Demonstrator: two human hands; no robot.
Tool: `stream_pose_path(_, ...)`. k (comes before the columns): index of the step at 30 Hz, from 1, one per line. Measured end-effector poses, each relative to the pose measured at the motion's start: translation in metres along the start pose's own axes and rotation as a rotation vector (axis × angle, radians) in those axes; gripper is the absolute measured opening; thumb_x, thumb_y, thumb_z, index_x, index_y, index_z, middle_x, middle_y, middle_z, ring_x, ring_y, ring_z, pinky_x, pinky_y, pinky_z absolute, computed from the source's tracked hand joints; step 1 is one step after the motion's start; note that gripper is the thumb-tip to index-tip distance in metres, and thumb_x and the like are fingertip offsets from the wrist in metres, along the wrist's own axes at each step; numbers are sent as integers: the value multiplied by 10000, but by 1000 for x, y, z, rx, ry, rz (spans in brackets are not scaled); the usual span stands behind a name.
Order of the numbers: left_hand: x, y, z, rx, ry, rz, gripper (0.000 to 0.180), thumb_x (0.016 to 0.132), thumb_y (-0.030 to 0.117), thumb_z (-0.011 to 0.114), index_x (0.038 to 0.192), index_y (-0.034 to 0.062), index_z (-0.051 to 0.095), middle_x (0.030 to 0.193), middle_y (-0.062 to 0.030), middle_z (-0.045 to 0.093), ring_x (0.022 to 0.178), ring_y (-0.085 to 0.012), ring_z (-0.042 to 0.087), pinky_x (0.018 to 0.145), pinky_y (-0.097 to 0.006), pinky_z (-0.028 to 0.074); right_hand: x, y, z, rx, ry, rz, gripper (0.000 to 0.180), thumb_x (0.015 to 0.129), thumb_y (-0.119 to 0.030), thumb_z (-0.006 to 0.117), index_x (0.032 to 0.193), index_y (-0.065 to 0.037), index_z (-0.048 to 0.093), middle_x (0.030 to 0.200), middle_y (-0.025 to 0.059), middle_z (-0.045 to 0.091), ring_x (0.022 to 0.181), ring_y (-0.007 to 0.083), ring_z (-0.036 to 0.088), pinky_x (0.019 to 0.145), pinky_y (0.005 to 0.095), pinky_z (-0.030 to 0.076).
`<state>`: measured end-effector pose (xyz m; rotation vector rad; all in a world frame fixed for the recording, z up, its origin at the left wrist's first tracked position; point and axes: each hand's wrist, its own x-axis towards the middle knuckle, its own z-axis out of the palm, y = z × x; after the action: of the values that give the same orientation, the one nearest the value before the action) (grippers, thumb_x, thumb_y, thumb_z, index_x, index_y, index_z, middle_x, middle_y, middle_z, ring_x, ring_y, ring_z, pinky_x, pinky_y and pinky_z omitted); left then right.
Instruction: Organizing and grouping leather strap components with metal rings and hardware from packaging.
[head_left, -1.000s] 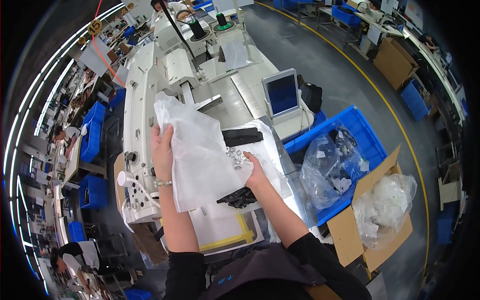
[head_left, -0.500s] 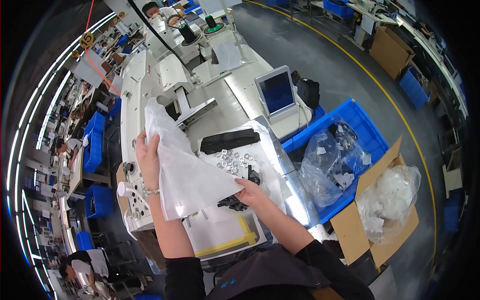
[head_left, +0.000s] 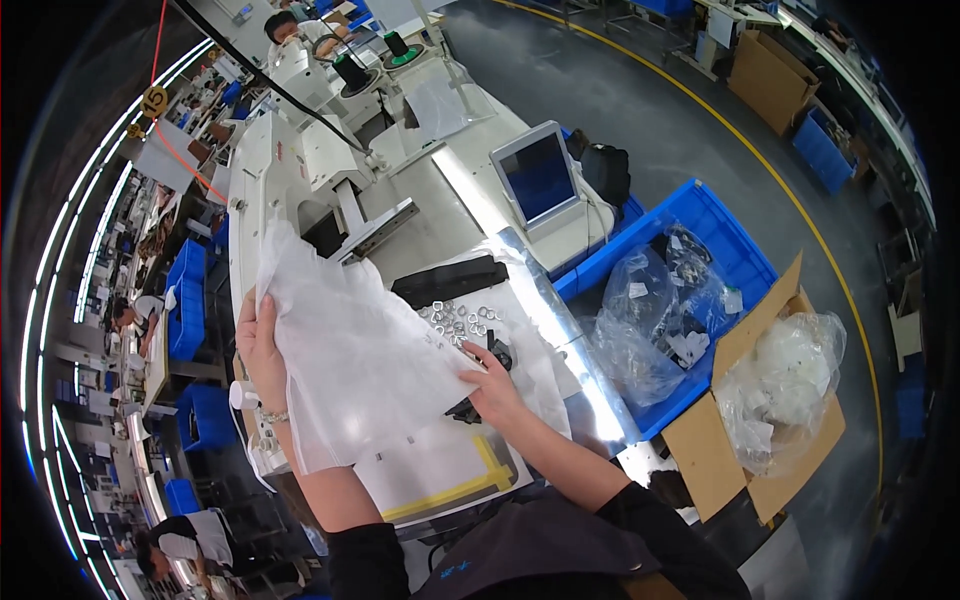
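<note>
Factory-floor surroundings frame a white industrial sewing machine point(head_left: 300, 180) and its worktable point(head_left: 440, 225), with a small tablet screen point(head_left: 540, 180) standing behind the table. All positions below refer to the sewing machine. A translucent white fabric sheet point(head_left: 350, 360) is held up in front of the machine bed. The left hand point(head_left: 258, 350) is clenched on the sheet's left edge, thumb over the front face. The right hand point(head_left: 495, 390) pinches the sheet's lower right corner, fingers closed on it. Beneath the sheet, toward the operator, lies a white template with a yellow border strip point(head_left: 450, 480). To the right of the machine head, a cluster of small metal rings point(head_left: 460, 322) sits beside a black strip point(head_left: 450, 280). Risk: the trailing corner could sweep the rings off the table, or the thin sheet could slip from the pinch grip.
</note>
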<state>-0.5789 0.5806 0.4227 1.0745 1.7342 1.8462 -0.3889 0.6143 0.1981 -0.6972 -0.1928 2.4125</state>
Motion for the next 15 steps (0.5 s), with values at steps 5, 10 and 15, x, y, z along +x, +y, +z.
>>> stream_pose_path(5, -13, 20, 1, 30, 32, 35, 358, 921, 257, 445, 1134, -25, 501, 1008, -107, 606, 824, -142, 605, 719, -237, 484, 2, -3, -4, 171, -77, -39, 437, 814, 39, 520, 1235, -43, 438, 1138, 112, 530, 1037, 211, 535, 869, 353, 462)
stream_pose_path(10, -13, 25, -13, 153, 58, 62, 406, 930, 321, 408, 1170, 3, 483, 1077, -125, 579, 892, -185, 601, 766, -295, 496, 5, -2, -9, 224, 16, 31, 256, 868, -99, 534, 1123, -81, 532, 1032, 35, 596, 996, 153, 547, 840, 321, 458)
stream_pose_path(15, -23, 34, -19, -244, 90, -101, 438, 924, 348, 400, 1235, 42, 441, 1185, -128, 523, 1011, -228, 561, 841, -358, 472, 5, -3, -8, 246, -155, -19, 251, 894, -147, 494, 1133, -73, 502, 1081, 54, 576, 981, 183, 556, 863, 365, 445)
